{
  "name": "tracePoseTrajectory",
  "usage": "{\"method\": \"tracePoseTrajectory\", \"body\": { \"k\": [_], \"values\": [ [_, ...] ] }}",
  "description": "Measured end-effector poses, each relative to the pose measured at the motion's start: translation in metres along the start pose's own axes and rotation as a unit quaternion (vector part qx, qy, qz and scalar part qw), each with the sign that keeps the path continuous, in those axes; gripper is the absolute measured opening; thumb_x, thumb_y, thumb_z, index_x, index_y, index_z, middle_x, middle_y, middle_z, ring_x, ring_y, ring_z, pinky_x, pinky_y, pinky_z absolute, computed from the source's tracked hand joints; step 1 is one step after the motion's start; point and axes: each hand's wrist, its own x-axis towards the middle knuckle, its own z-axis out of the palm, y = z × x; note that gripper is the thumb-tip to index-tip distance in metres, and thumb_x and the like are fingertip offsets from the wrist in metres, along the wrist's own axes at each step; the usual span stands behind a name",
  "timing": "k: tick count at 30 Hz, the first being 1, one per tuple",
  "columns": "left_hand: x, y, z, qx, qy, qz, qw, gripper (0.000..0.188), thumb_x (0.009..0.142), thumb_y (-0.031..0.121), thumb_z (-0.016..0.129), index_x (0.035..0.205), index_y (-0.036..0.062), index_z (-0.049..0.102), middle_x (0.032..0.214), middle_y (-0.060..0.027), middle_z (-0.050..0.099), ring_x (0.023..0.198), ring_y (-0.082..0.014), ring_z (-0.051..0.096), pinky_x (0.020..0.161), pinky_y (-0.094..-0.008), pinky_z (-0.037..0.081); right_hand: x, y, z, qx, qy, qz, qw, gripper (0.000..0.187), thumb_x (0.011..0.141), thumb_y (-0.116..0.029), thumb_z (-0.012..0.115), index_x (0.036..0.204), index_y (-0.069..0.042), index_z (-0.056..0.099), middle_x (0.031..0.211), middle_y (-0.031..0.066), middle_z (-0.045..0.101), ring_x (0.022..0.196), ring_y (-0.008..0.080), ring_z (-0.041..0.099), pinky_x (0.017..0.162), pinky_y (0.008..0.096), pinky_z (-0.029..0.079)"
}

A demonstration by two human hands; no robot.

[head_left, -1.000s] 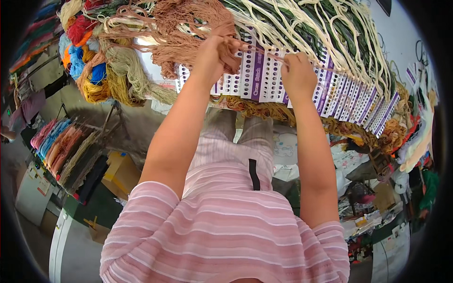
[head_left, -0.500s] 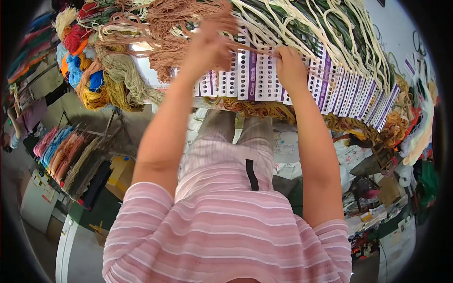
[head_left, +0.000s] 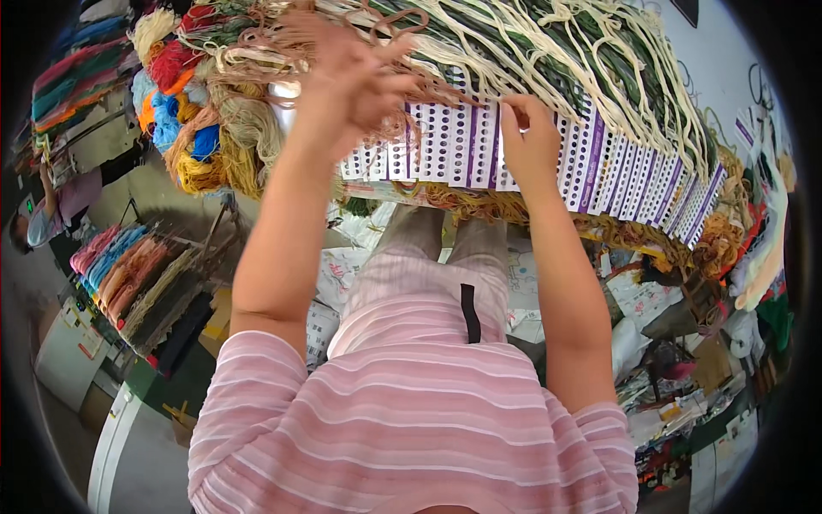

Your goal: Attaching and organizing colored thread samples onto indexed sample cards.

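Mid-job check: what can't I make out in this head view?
All in the head view:
- Left hand: motion blur hides whether it grips the pinkish-brown yarn strands.
- Right hand: its own fingers hide whether it pinches a strand.
- Cream and dark-green yarn hanks: far ends cut off by the upper edge.
- White, purple-striped, hole-punched cards: upper parts covered by yarn.

Two hands (head_left: 342,94) (head_left: 534,141) at upper centre, one red yarn bundle (head_left: 171,65), one royal-blue yarn bundle (head_left: 205,143) at upper left, one other person (head_left: 81,199) at left, overlapping punched cards (head_left: 463,137) beyond sure count
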Motion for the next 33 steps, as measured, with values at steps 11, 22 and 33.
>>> {"method": "tracePoseTrajectory", "body": {
  "k": [11,22,33],
  "values": [
    [-0.022,-0.023,0.032,-0.127,-0.183,-0.17,0.96,0.052,0.096,0.028,0.036,0.133,-0.008,0.041,0.14,-0.0141,0.042,0.119,-0.0262,0.052,0.102,-0.0413,0.041,-0.019,-0.088,-0.008,0.316,-0.18,0.164,0.917,0.012,0.088,-0.007,0.058,0.094,0.001,0.064,0.09,0.0023,0.064,0.082,0.0074,0.055,0.076,0.0235,0.045],
    [-0.028,-0.018,0.025,-0.157,-0.197,-0.161,0.954,0.056,0.094,0.028,0.036,0.133,-0.0107,0.039,0.134,-0.0187,0.048,0.117,-0.026,0.053,0.102,-0.0376,0.04,-0.028,-0.099,-0.003,0.234,-0.203,0.152,0.939,0.013,0.088,-0.006,0.059,0.096,0.003,0.064,0.091,0.0038,0.065,0.081,0.0091,0.058,0.075,0.0231,0.046],
    [-0.031,-0.013,0.014,-0.061,-0.198,-0.102,0.973,0.041,0.093,0.018,0.046,0.124,-0.0079,0.05,0.114,-0.0159,0.06,0.102,-0.0218,0.061,0.091,-0.0349,0.048,-0.037,-0.103,-0.009,0.418,-0.199,0.173,0.869,0.017,0.089,-0.007,0.057,0.098,0.004,0.066,0.085,0.0073,0.066,0.08,0.0107,0.06,0.076,0.0235,0.046]
  ]
}}
